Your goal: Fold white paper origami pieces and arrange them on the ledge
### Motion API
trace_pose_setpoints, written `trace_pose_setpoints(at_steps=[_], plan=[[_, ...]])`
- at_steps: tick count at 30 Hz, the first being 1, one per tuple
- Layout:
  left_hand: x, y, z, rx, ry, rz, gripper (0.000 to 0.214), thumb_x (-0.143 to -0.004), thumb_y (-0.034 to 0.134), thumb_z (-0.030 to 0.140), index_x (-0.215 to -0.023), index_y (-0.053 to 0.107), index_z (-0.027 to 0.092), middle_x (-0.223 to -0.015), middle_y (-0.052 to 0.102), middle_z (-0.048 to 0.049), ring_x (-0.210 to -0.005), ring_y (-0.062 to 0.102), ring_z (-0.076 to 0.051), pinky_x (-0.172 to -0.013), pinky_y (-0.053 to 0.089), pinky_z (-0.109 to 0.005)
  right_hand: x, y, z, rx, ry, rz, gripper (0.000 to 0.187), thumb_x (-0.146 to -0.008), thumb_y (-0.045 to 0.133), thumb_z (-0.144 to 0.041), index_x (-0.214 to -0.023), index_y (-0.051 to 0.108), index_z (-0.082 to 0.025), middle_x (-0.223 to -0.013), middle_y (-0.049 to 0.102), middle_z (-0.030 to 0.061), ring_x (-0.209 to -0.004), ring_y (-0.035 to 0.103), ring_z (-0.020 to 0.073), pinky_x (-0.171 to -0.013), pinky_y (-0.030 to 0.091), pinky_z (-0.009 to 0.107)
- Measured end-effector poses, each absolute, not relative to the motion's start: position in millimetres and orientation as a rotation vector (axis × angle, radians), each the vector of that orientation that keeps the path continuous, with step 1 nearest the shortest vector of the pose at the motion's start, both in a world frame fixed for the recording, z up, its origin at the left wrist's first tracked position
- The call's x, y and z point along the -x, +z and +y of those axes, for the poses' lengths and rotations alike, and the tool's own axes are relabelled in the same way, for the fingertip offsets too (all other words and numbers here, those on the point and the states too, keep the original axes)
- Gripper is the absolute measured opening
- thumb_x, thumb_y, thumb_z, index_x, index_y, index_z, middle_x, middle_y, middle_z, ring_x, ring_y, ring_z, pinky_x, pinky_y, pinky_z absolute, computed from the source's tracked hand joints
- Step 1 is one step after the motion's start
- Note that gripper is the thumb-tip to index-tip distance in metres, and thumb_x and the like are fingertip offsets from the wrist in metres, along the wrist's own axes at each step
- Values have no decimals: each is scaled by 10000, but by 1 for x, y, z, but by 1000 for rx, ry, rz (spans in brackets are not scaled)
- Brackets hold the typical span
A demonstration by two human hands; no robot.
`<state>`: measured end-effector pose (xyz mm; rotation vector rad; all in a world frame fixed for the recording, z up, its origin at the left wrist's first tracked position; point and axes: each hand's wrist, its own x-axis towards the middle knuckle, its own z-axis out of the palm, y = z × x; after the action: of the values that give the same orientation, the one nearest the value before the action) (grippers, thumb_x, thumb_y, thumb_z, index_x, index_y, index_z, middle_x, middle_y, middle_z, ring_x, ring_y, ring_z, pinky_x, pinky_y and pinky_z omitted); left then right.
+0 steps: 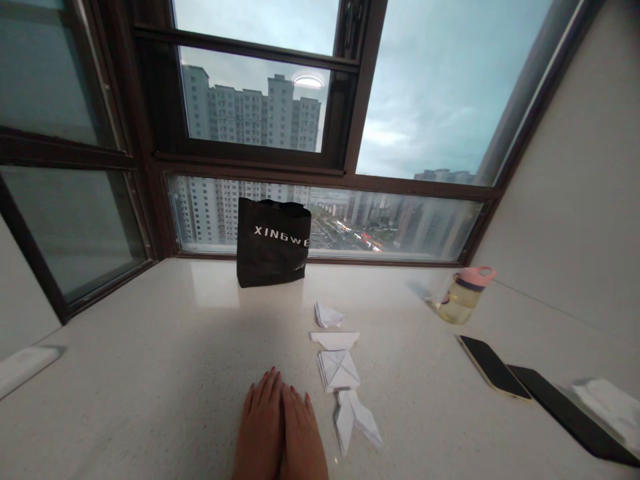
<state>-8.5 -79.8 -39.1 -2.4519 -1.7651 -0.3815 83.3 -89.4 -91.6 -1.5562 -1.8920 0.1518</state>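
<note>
My left hand (261, 427) and my right hand (301, 437) lie flat side by side on the pale stone countertop (150, 373), fingers stretched forward and touching each other, holding nothing. Just right of them runs a row of folded white paper pieces: a long winged shape (356, 419) nearest my right hand, a square creased fold (339, 370) above it, a flat wide fold (334, 339), and a small crumpled fold (327, 315) farthest away.
A black paper bag with white lettering (273, 241) stands by the window (325, 213). At the right lie a bottle with a pink lid (463, 295), two dark phones (493, 367) (570, 413) and a white tissue (607, 407). A white object (25, 367) sits at the left edge.
</note>
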Motion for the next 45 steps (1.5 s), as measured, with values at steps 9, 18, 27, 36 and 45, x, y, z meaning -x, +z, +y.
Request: trace_pose_setpoints(at_steps=[9,18,27,36,45], plan=[[5,-21,-85,2517,-372,-1872,513,-733,296,101,-1195,506,172,-1292,455,-81,-1202,394,-224,-967,345,-413,-88,-84,-90,1459,212,-1871,601,-686,390,-14,-1238,456,-242,-1215,537,30,-1144,461,222,-1017,300,425],[6,-28,-83,2492,-405,-1838,513,-730,304,99,-1198,502,172,-1287,464,-81,-1194,403,-228,-965,351,-415,-88,-86,-92,1411,196,-1839,604,-691,384,-13,-1251,436,-234,-1202,549,42,-1138,466,212,-1018,300,422],[7,-27,-83,2498,-370,-1837,502,-744,302,112,-1203,495,181,-1288,464,-78,-1196,400,-222,-970,346,-409,-88,-86,-93,1408,193,-1846,613,-678,398,-18,-1251,438,-231,-1202,548,46,-1142,462,220,-1018,300,433],[6,-26,-84,2512,-429,-1883,497,-756,296,119,-1211,486,178,-1302,445,-83,-1220,368,-227,-989,316,-428,-87,-91,-92,1385,252,-1836,608,-672,376,-12,-1244,447,-206,-1208,542,63,-1150,452,220,-1011,302,434],[-42,-11,-92,2760,-613,-1899,551,-826,294,270,-1329,260,47,-1390,262,-153,-1282,238,-250,-1038,234,-421,-164,-1,-46,1284,332,-1871,382,-723,336,-60,-932,630,-186,-957,644,63,-947,561,178,-865,414,339]])
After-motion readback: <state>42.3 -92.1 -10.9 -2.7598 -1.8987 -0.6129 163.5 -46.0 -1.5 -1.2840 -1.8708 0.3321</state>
